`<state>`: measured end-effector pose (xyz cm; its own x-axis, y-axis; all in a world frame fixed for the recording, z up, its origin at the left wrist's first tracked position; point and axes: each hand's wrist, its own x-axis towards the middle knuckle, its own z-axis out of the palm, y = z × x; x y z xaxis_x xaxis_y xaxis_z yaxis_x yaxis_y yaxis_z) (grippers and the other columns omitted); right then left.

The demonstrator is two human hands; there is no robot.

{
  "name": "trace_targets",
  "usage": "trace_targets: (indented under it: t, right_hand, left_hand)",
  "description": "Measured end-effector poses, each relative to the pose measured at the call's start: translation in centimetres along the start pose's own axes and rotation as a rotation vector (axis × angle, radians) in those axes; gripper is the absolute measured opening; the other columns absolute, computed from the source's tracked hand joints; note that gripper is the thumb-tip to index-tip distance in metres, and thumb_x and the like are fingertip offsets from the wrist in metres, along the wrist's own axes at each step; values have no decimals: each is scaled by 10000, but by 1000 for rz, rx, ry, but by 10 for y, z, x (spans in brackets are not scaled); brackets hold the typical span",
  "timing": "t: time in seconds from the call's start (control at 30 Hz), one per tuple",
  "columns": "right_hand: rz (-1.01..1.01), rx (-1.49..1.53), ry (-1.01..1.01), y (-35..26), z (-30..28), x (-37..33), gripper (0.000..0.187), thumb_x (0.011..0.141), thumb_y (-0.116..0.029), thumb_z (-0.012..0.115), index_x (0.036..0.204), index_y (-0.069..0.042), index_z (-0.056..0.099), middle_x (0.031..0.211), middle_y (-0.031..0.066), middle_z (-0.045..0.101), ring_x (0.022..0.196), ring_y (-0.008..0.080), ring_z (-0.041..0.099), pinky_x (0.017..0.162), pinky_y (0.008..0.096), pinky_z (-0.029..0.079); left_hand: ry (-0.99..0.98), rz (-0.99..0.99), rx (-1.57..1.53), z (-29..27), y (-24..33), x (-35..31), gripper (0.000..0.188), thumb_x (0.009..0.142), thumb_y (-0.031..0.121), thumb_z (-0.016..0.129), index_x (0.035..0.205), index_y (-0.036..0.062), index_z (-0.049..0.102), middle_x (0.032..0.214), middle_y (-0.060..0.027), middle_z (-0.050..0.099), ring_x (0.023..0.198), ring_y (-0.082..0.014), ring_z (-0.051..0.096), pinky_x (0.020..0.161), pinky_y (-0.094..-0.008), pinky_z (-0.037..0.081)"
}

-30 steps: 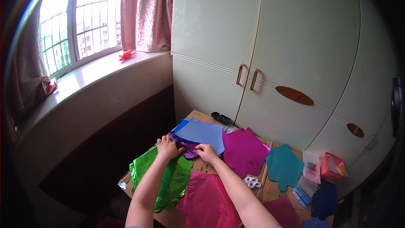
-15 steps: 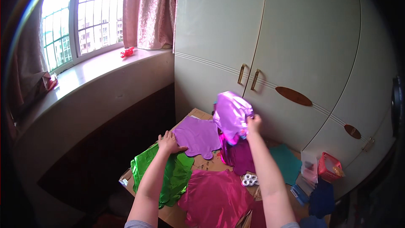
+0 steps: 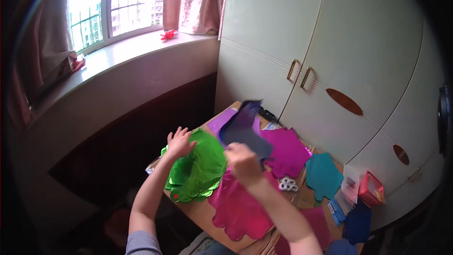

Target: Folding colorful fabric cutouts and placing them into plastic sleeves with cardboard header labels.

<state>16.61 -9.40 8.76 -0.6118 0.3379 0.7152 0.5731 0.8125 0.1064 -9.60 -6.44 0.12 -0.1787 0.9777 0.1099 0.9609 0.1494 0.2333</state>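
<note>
**Spread left hand point(image 3: 179, 142) over crinkled bright-green foil sheets point(image 3: 200, 163), blurred right hand point(image 3: 241, 160) beside a dark blue-grey flat sheet point(image 3: 247, 137)**

Left grip: fingers fanned apart, at the upper-left part of the green foil; hard to tell whether touching or just above. Right grip: fingers curled, at the foil's right edge and in front of the dark sheet's lower part; too blurred to tell whether pinching anything.

Green foil at the left end of the cardboard-topped desk point(image 3: 203, 212), puffed and rumpled, with scalloped lower edges. Dark sheet, likewise blurred, with upper edge raised and bent, above a smooth lilac sheet point(image 3: 219, 120) near the far corner. Nearer the front, partly behind the right forearm, a shiny crimson-pink sheet with a wavy outline point(image 3: 243, 215).

To the right of the dark sheet, a flat magenta-purple sheet point(image 3: 287, 153), then a teal sheet with a rounded tab point(image 3: 324, 177). Between magenta and crimson, a cluster of small white rings point(image 3: 288, 184). Farther right, blue-and-white packets point(image 3: 336, 211), a navy sheet point(image 3: 357, 222) and a pinkish-red plastic basket point(image 3: 364, 191).
</note>
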Motion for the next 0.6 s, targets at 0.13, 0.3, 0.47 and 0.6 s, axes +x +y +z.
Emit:
trace_targets:
  t: [0.13, 0.3, 0.47, 0.6]
  right_hand:
    - [-89, 63, -156, -82, 68, -33, 80, 706, -105, 560, 625, -104, 561, 755, 31, 524, 746, 165, 571, 589, 265, 521]
    - [-37, 314, -279, -123, 113, -40, 106, 743, -123, 597, 666, -57, 563, 802, 60, 535, 805, 192, 584, 683, 288, 538]
    - [-95, 311, -351, -128, 129, -41, 179, 775, -183, 628, 668, -44, 593, 842, 70, 553, 842, 228, 586, 703, 335, 536]
    - [58, 440, -276, -127, 135, -44, 154, 788, -167, 621, 690, -48, 627, 826, 85, 573, 810, 265, 601, 716, 361, 527]
  left_hand:
    - [-33, -63, 96, -4, -36, -73, 430, 873, 342, 549, 1235, 111, 542, 1350, -98, 480, 1347, -282, 332, 1057, -572, 252]
    - [175, -56, -33, 18, -59, -141, 365, 844, 257, 593, 1183, 126, 568, 1375, -106, 440, 1345, -299, 338, 1057, -569, 253]
    - [155, -34, -40, 25, -64, -144, 348, 845, 241, 582, 1159, 93, 562, 1384, -134, 424, 1346, -307, 334, 1065, -559, 229]
    - [189, -47, -181, 31, -67, -144, 392, 858, 213, 561, 1220, 71, 507, 1367, -148, 442, 1337, -301, 346, 1073, -551, 209]
